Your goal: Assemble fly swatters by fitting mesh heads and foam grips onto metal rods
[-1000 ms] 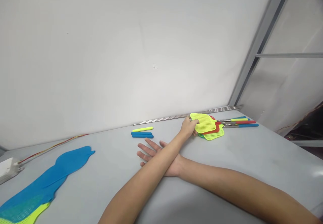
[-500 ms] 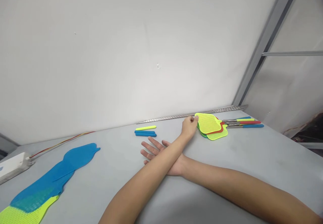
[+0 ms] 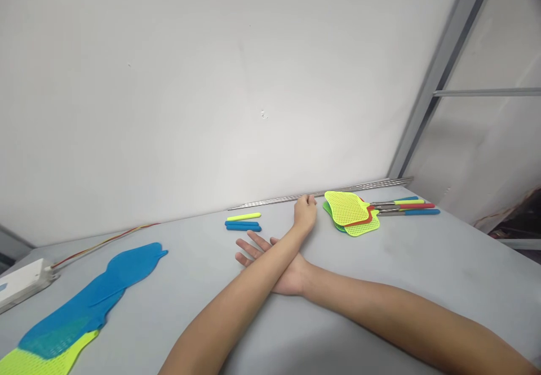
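My left hand (image 3: pixel 305 212) has its fingers curled in and shows nothing in them. It sits just left of a stack of fly swatters, with a small gap to the yellow-green head (image 3: pixel 349 208) on top. Red, green and blue heads peek out beneath, and their metal shafts and coloured grips point right. My left forearm crosses over my right wrist. Below that crossing, my right hand (image 3: pixel 291 279) is palm up, fingers spread and holding nothing; part of it is hidden by the left forearm. Loose handle grips, one yellow (image 3: pixel 244 217) and several blue (image 3: pixel 242 225), lie beyond its fingertips.
Thin metal rods (image 3: pixel 279 199) run along the wall at the table's back edge. At left lie overlapping blue swatter heads (image 3: pixel 131 265) and a yellow-green one (image 3: pixel 51 362), near a white box (image 3: pixel 23 285) with thin wires. A grey frame post (image 3: pixel 437 70) rises at right.
My left hand has let go of the top swatter head's edge and moved a little left. My right hand stays open in nearly the same place.
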